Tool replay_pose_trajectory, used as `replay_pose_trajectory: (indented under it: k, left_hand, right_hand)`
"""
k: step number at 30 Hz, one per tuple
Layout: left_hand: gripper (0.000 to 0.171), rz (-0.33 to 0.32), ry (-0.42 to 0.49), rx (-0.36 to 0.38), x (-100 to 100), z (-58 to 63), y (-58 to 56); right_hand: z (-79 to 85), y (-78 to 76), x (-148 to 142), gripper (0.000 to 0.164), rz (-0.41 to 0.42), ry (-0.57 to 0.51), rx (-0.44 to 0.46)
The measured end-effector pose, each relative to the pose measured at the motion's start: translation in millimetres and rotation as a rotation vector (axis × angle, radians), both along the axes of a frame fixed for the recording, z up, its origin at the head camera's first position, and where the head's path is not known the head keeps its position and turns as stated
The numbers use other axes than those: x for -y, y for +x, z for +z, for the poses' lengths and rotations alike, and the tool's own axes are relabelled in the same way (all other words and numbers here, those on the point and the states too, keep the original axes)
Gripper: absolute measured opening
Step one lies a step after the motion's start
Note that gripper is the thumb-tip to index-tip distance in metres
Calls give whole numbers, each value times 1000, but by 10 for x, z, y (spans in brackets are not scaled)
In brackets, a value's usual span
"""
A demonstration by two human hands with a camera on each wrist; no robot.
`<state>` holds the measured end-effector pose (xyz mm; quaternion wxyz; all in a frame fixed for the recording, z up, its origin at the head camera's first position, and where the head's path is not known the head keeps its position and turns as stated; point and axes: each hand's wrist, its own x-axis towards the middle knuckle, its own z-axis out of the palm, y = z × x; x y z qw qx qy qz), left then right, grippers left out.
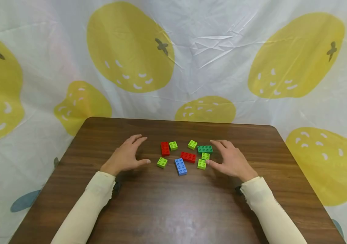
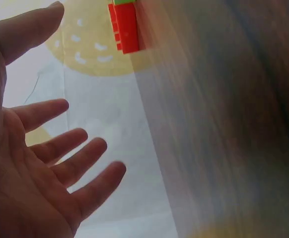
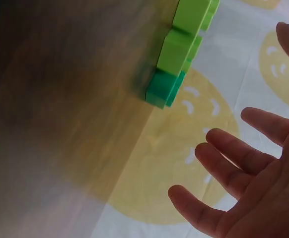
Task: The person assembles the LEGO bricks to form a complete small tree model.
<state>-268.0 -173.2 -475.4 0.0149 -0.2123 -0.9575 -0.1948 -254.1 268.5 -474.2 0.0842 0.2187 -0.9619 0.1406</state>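
Note:
Several toy building bricks lie in a loose group on the wooden table. A blue brick [image 1: 180,166] is nearest the front. Behind it is one red brick [image 1: 188,157]; another red brick [image 1: 165,148] stands at the left beside a lime brick [image 1: 173,145]. My left hand [image 1: 125,156] is held left of the group, nearest a lime brick [image 1: 162,162], its fingers spread and holding nothing. On the other side my right hand [image 1: 232,159] has its fingers apart, close to a dark green brick [image 1: 205,149] and two lime bricks [image 1: 201,164]. In the right wrist view its palm [image 3: 268,193] holds nothing.
The brown table [image 1: 173,210] has rounded far corners. Behind it hangs a white curtain [image 1: 210,67] printed with large yellow fruit. One more lime brick [image 1: 192,144] sits at the back of the group.

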Motion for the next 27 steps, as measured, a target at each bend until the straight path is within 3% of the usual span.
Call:
replay_pose_trajectory:
  k: [15, 22, 27]
  left_hand:
    - [77, -109, 90, 101, -202, -119, -33]
    - [67, -115, 110, 161, -313, -209, -61]
    - [61, -133, 148, 179, -378, -230, -85]
  right_hand:
    - [-121, 15, 140, 57, 129, -121, 42]
    - [-132, 11, 183, 46, 135, -102, 136]
    - [-125, 5, 194, 39, 139, -79, 155]
